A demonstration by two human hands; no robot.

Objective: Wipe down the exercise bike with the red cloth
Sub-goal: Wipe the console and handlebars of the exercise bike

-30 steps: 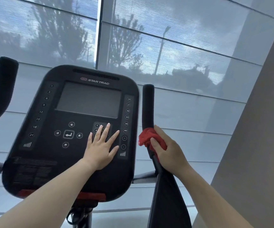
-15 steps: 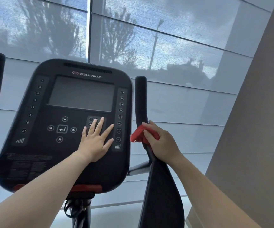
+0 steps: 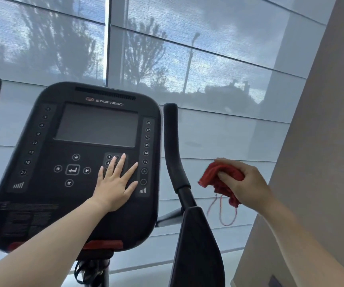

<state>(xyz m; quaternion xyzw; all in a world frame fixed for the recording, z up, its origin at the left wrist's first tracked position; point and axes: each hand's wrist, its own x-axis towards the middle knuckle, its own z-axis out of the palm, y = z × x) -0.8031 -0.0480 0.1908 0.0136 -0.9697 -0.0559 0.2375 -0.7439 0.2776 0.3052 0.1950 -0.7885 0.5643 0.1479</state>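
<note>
Cloth point(image 3: 216, 180) gripped in right hand point(image 3: 248, 184) beside handlebar point(image 3: 172, 146); left hand point(image 3: 113, 188) flat on console point(image 3: 43, 195).

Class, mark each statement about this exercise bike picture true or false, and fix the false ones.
1. The left hand lies flat on the console. True.
2. The right hand presses the red cloth against the handlebar. False: the cloth is held clear of the handlebar, to its right.
3. The screen shows bright numbers. False: it is dark.
4. A loose thread dangles from the cloth. True.
</note>
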